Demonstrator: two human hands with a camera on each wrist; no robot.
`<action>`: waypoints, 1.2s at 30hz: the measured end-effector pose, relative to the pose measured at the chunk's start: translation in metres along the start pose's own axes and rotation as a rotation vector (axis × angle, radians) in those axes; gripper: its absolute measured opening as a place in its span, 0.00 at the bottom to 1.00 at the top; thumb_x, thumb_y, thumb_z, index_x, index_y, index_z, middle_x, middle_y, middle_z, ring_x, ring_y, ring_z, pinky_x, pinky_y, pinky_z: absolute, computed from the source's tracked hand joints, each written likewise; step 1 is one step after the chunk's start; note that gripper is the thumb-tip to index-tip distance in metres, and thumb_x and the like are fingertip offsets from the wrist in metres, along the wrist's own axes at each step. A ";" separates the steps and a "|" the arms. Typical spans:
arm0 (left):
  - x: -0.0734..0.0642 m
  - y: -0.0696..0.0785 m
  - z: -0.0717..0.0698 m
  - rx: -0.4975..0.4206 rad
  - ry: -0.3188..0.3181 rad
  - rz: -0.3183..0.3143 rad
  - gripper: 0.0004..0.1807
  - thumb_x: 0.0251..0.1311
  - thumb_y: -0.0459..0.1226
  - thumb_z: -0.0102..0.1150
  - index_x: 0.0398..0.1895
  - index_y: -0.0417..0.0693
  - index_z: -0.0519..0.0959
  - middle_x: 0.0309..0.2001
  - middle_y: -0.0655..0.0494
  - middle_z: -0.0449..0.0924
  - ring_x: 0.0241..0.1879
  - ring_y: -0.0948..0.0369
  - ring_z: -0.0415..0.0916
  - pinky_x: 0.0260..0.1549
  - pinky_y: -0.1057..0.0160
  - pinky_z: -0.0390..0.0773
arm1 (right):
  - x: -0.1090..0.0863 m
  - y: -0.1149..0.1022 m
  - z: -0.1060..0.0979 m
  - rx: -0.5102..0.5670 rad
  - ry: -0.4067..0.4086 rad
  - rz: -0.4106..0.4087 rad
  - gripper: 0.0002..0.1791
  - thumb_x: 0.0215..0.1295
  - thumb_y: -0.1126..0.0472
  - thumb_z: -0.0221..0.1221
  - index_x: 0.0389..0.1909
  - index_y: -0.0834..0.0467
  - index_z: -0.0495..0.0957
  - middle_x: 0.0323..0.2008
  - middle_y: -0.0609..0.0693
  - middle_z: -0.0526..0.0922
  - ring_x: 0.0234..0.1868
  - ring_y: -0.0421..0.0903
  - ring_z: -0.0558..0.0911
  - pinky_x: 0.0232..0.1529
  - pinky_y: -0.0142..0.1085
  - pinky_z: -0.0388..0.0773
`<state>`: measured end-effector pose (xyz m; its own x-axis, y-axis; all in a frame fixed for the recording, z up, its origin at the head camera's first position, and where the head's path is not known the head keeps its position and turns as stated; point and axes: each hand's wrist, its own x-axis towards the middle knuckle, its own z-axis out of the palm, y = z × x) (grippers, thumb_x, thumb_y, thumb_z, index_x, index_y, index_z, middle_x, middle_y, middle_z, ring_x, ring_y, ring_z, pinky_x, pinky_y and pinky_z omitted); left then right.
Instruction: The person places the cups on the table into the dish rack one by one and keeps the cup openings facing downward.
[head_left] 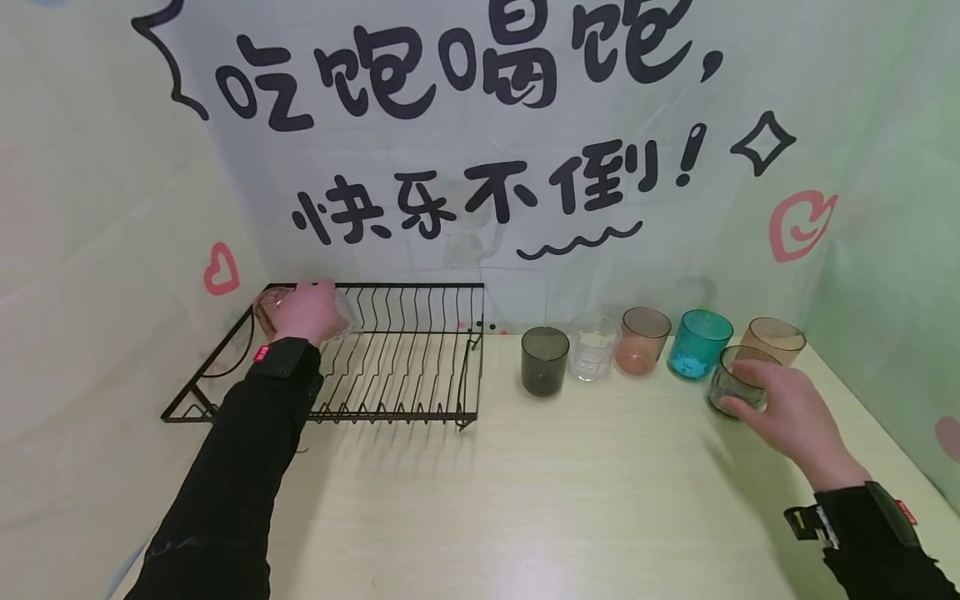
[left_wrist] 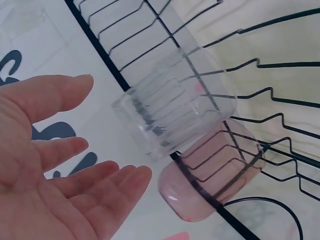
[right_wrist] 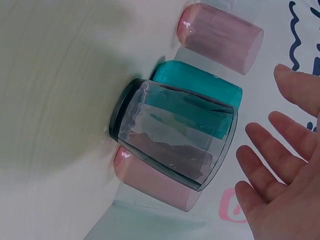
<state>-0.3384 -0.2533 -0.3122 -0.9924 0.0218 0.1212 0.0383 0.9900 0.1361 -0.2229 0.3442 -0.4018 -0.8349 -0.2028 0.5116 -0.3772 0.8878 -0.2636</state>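
Your left hand [head_left: 309, 312] is at 9 o'clock in the head view, over the back corner of the black wire dish rack [head_left: 420, 285]. The left wrist view shows its fingers loosely spread, with nothing gripped. In that view the clear tumbler [left_wrist: 185, 95] sits at the hand's 2 o'clock and the pink tumbler [left_wrist: 187, 200] at its 3 o'clock, side by side on the rack.

Your right hand [head_left: 802, 417] is toward 4 o'clock in the head view, thumb and fingers parted and gently curved, gripping nothing. At its 10 o'clock, the smoky-grey tumbler [head_left: 727, 392] stands upright on the pale table [head_left: 525, 500]; whether a fingertip touches it, you cannot tell.

From that tumbler, the teal tumbler [head_left: 697, 346] stands near at 10 o'clock and the peach tumbler [head_left: 782, 337] just behind at 1 o'clock. Out from the teal one toward 9 o'clock stand the rose tumbler [head_left: 642, 342], the clear faceted tumbler [head_left: 594, 354] and the dark grey tumbler [head_left: 544, 362], all upright.
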 end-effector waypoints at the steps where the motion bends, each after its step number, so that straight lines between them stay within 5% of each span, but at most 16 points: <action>1: 0.000 0.001 -0.001 -0.004 0.000 0.006 0.26 0.50 0.39 0.51 0.52 0.35 0.64 0.45 0.32 0.68 0.42 0.38 0.67 0.36 0.40 0.68 | 0.001 0.001 0.000 -0.008 -0.004 0.000 0.26 0.47 0.56 0.65 0.47 0.65 0.72 0.43 0.63 0.77 0.44 0.60 0.73 0.44 0.53 0.67; 36: -0.039 0.053 -0.012 -0.083 -0.133 0.203 0.41 0.52 0.50 0.57 0.64 0.38 0.56 0.61 0.36 0.60 0.60 0.41 0.55 0.55 0.44 0.59 | 0.000 0.025 0.015 -0.171 -0.024 -0.017 0.31 0.40 0.56 0.68 0.46 0.65 0.70 0.43 0.64 0.73 0.43 0.63 0.70 0.42 0.55 0.66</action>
<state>-0.2966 -0.2034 -0.2982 -0.9698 0.2427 0.0242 0.2425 0.9487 0.2027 -0.2382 0.3601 -0.4201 -0.8390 -0.2266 0.4947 -0.3197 0.9410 -0.1112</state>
